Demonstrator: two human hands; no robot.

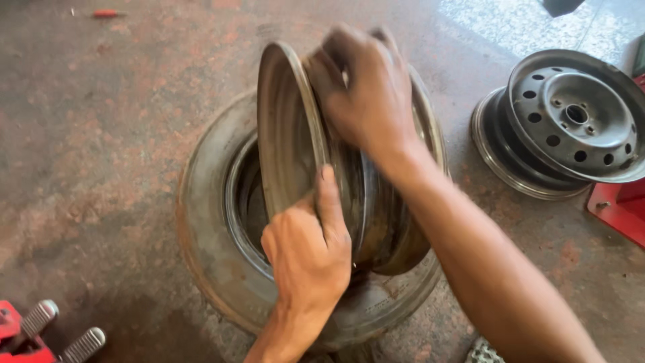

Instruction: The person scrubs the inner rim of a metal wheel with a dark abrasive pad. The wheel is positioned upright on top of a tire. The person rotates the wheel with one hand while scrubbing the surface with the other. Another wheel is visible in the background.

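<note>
1. So, the rim (pixel 295 141) stands on edge, tilted, its lower part sunk in the hole of a tyre (pixel 208 222) that lies flat on the floor (pixel 101 134). Only the two hands keep it upright.

2. Left hand (pixel 306 252) has its grip closed on the near lower edge of the rim, thumb pressed up along the metal. Right hand (pixel 366 87) is clamped over the top edge, fingers curled round the far side where I can't see them.

3. Biggest risk I'd say: the rim slips and drops further into the tyre. The left fingers sit right near where rim meets tyre, so they could get pinched.

4. That metal looks worn and dusty, so a bare-hand grip may slide, and the edge could cut a palm.

5. If the top hand loosens, the rim probably tips over sideways, since nothing else props it.

6. A second rim (pixel 571 114) lies on the floor to the right, well apart, next to a red frame (pixel 621 208). Red pedals (pixel 40 329) sit at bottom left. Both are trip hazards if the person steps back carelessly.
</note>
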